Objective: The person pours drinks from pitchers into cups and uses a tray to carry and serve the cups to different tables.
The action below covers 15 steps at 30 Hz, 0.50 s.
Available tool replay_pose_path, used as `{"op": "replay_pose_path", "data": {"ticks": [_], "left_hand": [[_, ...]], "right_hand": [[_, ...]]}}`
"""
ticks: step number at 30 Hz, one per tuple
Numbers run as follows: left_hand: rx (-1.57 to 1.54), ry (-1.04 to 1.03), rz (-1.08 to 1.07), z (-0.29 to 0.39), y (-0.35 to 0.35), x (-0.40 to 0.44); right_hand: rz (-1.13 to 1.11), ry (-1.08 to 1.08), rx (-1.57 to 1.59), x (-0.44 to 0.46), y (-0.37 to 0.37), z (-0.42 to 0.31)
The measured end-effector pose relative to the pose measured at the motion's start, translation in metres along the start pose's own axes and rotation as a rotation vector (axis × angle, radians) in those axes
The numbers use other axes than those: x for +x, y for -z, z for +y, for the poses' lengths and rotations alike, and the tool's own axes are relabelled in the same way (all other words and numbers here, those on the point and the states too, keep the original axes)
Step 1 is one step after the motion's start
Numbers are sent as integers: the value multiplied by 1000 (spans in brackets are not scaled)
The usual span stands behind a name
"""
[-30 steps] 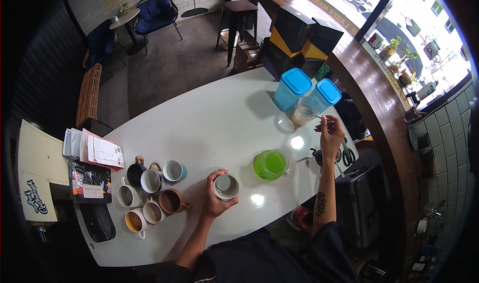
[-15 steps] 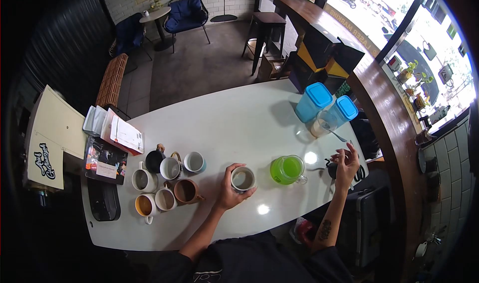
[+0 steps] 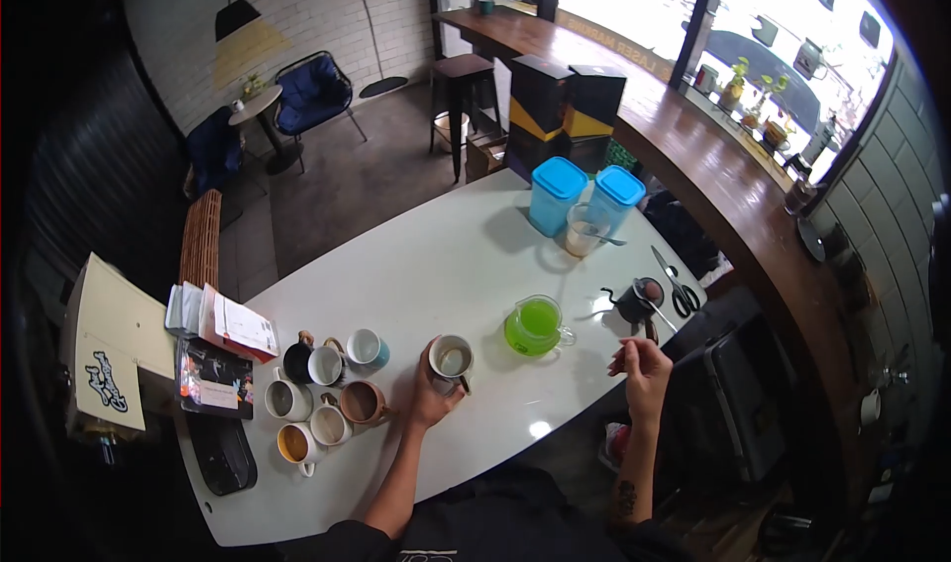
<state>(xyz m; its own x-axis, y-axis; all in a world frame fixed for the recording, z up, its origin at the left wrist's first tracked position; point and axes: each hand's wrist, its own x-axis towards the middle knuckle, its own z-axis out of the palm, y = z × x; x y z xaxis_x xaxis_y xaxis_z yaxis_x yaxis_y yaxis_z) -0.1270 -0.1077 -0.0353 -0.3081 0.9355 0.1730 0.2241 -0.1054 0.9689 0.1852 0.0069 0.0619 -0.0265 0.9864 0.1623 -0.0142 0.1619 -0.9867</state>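
My left hand [image 3: 432, 396] is wrapped round a cup [image 3: 452, 357], whose pale inside faces up at me. Right of it stands a clear glass jug [image 3: 535, 326] of bright green liquid. My right hand [image 3: 644, 366] hovers past the table's front edge, fingers loosely curled and apart, with nothing visible in them. Just beyond that hand is a small dark pot [image 3: 634, 303] with a spoon-like utensil across it. Several mugs cluster left of my left hand, among them a brown mug [image 3: 364, 402] and a blue-white cup [image 3: 368, 349].
Two blue-lidded containers [image 3: 557, 194] stand at the back right beside a clear plastic cup [image 3: 582, 233] with a spoon in it. Black scissors [image 3: 682, 295] lie near the right edge. A black tray [image 3: 223, 458] and a menu board [image 3: 216, 384] are at the left end.
My view has turned and tilted. My right hand has come away from over the small dark pot, and its fingers have curled more. The cup stays in my left hand.
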Motion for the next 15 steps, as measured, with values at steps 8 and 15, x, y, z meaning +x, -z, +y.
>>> {"op": "replay_pose_path", "data": {"ticks": [8, 15], "left_hand": [[5, -99, 113, 7, -17, 1], [-457, 70, -86, 32, -64, -85]], "right_hand": [[9, -133, -8, -89, 43, -3], [206, -143, -31, -198, 126, -24]]}}
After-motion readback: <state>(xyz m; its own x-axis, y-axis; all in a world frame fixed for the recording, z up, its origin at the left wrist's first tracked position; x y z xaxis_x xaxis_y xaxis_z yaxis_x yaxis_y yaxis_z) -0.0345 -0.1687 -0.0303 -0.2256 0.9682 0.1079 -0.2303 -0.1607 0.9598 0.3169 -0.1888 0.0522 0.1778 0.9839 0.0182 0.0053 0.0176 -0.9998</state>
